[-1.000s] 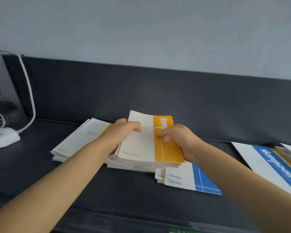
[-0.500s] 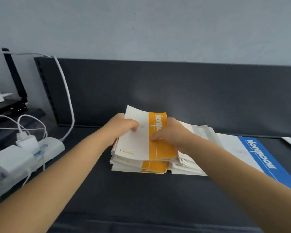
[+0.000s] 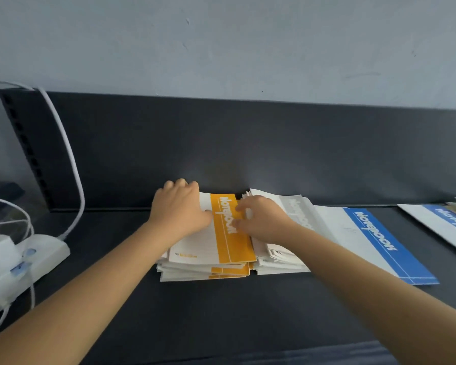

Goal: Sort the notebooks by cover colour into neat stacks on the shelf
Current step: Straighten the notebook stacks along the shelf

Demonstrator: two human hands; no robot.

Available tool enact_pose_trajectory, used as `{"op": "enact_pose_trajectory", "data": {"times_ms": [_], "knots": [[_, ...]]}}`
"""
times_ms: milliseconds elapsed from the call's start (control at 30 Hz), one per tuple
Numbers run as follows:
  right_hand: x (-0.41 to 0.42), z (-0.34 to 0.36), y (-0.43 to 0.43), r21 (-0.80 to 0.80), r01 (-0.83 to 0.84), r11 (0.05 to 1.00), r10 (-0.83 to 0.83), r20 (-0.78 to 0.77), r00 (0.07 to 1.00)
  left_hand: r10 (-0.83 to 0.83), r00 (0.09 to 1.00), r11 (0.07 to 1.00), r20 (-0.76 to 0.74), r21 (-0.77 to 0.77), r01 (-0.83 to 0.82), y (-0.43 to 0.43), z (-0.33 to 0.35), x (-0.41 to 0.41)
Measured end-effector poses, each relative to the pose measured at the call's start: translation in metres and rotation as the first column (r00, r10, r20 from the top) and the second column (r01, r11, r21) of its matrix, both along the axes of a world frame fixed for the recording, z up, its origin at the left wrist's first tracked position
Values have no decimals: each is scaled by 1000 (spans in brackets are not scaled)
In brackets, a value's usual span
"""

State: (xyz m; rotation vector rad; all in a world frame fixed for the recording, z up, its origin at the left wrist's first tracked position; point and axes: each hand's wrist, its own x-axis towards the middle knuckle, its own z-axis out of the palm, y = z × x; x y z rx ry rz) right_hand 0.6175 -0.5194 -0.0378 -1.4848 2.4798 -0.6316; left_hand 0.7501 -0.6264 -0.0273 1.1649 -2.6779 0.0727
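A stack of orange-and-white notebooks [image 3: 229, 248] lies on the dark shelf [image 3: 221, 312], close to its back panel. My left hand [image 3: 181, 209] lies on the stack's far left part, thumb on the top cover and fingers curled over the far edge. My right hand [image 3: 261, 218] reaches across the grey-and-white notebook stack [image 3: 295, 214] beside it, and its fingertips touch the right edge of the orange cover. A large blue-and-white notebook [image 3: 374, 241] lies flat to the right of the grey stack.
Another blue-and-white notebook [image 3: 442, 222] sits at the far right edge of the view. A white power strip [image 3: 29, 262] with plugs and a white cable [image 3: 69, 154] occupies the shelf's left end. The upright back panel [image 3: 248, 143] stands just behind the stacks.
Both hands have lowered the orange notebooks they held onto the orange stack. The left hand has slid to the far edge. The view has shifted slightly.
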Motion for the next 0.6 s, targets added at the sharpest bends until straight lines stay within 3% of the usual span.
{"op": "enact_pose_trajectory", "data": {"times_ms": [200, 367, 600], "knots": [[-41, 11, 53, -62, 46, 997, -52, -84, 995, -171, 984, 981, -46, -106, 165, 51, 7, -55], [-105, 11, 116, -20, 131, 991, -133, -106, 985, -254, 967, 960, -17, -130, 249, 112, 3, -116], [-226, 6, 219, 87, 214, 973, -196, -180, 964, -230, 973, 973, -6, -26, 230, 210, -15, -222]]}}
